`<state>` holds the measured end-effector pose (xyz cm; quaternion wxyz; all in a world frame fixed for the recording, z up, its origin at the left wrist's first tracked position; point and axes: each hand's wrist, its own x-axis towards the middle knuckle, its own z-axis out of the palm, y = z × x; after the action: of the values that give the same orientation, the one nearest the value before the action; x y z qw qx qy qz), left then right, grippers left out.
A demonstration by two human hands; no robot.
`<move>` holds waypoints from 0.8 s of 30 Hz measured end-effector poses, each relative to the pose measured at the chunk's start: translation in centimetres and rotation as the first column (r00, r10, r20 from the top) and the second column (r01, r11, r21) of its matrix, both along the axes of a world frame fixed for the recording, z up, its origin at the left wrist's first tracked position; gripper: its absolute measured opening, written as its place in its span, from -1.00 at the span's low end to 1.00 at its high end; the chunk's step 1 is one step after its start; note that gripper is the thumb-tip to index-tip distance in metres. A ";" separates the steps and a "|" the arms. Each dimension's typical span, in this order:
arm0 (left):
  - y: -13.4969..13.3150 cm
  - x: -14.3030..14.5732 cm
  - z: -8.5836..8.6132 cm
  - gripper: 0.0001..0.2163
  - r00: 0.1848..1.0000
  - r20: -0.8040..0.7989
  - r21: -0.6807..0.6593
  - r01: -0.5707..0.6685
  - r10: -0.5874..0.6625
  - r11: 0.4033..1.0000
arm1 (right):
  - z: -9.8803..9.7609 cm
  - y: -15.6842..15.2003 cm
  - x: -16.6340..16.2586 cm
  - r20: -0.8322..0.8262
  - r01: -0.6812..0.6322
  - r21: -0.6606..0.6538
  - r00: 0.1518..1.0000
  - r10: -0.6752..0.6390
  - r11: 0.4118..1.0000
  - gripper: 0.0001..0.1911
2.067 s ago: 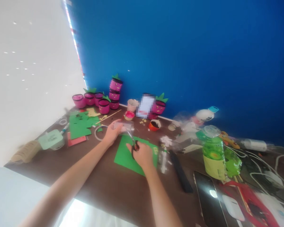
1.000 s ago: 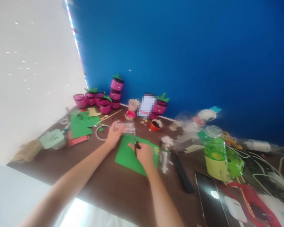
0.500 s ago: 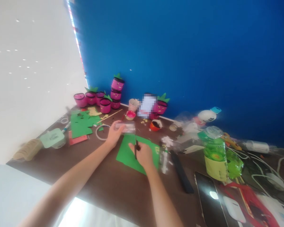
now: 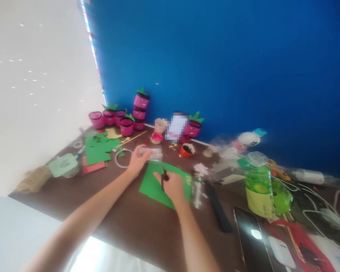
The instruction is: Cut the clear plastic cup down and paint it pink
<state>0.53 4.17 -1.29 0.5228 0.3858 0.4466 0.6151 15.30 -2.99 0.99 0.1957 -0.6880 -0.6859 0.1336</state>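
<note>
My left hand [image 4: 137, 161] is closed on a clear, whitish plastic piece [image 4: 155, 152], pinching it at its left end. My right hand [image 4: 173, 186] grips dark-handled scissors [image 4: 163, 184], whose blades point away from me and reach the right end of the plastic piece. Beneath my right hand lies a green sheet [image 4: 153, 185], flat on the dark brown table [image 4: 124, 219]. Whether the blades are apart or together is too blurred to tell. My fingers partly hide the scissors' handles and the plastic.
Pink cups [image 4: 126, 126] with green leaf tops stand along the blue wall. At left lie cut green pieces [image 4: 98, 148] and a light-green box [image 4: 62, 165]. A black strip [image 4: 218, 206], a green bottle [image 4: 259, 187], a phone [image 4: 252, 238] and white cables [image 4: 308, 189] crowd the right.
Both hands stay almost in place, with the plastic piece and scissors still held. The whole view has shifted very slightly.
</note>
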 end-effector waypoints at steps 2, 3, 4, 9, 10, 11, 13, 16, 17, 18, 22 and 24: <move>0.0 0.0 0.0 -0.57 1.000 -0.006 0.002 -0.005 0.005 1.000 | -0.2 0.1 0.0 0.007 0.007 -0.001 1.000 -0.007 1.000 -0.45; 0.0 0.0 0.0 -0.57 1.000 -0.008 0.001 -0.009 0.009 1.000 | -0.3 0.1 0.1 0.011 0.010 -0.001 1.000 -0.010 1.000 -0.45; 0.0 0.0 0.0 -0.56 1.000 -0.007 -0.002 -0.010 0.010 1.000 | -0.4 0.2 0.1 0.013 0.014 -0.002 1.000 -0.014 1.000 -0.44; -0.2 0.0 0.3 -0.57 0.999 -0.043 0.012 -0.014 0.015 1.000 | -0.8 0.4 0.2 -0.070 0.029 -0.017 0.997 -0.030 0.999 -0.42; -0.3 0.1 0.5 -0.58 0.998 -0.063 0.024 -0.015 0.017 1.000 | -0.8 0.5 0.2 -0.108 0.036 -0.025 0.993 -0.038 0.999 -0.41; -0.4 0.1 0.6 -0.59 0.997 -0.081 0.037 -0.016 0.019 0.999 | -0.9 0.5 0.2 -0.143 0.044 -0.034 0.989 -0.049 0.998 -0.41; -0.5 0.0 0.9 -0.62 0.995 -0.100 0.047 -0.015 0.020 0.999 | -0.8 0.5 0.4 -0.183 0.066 -0.045 0.980 -0.073 0.997 -0.40; -0.4 -0.1 0.9 -0.62 0.994 -0.097 0.026 -0.052 0.055 0.998 | -0.6 0.5 0.6 -0.127 0.071 -0.042 0.989 -0.076 0.997 -0.41; -0.3 -0.1 0.8 -0.62 0.993 -0.092 0.017 -0.068 0.070 0.998 | -0.4 0.4 0.6 -0.080 0.062 -0.035 0.995 -0.065 0.997 -0.42; -0.2 -0.1 0.7 -0.61 0.993 -0.085 0.008 -0.084 0.084 0.996 | -0.3 0.3 0.6 -0.029 0.048 -0.024 0.998 -0.049 0.999 -0.43; 0.1 -0.1 0.5 -0.58 0.996 -0.048 -0.020 -0.077 0.076 0.997 | 0.2 0.1 0.3 0.101 -0.003 0.044 0.995 -0.002 0.999 -0.47; -0.1 0.0 0.6 -0.58 0.998 -0.043 -0.013 -0.038 0.038 0.999 | 0.2 0.0 0.3 0.114 -0.014 0.063 0.993 0.007 0.998 -0.47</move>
<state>0.51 4.10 -0.72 0.5039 0.3867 0.4693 0.6134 15.55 -2.98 1.21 0.1776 -0.6843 -0.7035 0.0734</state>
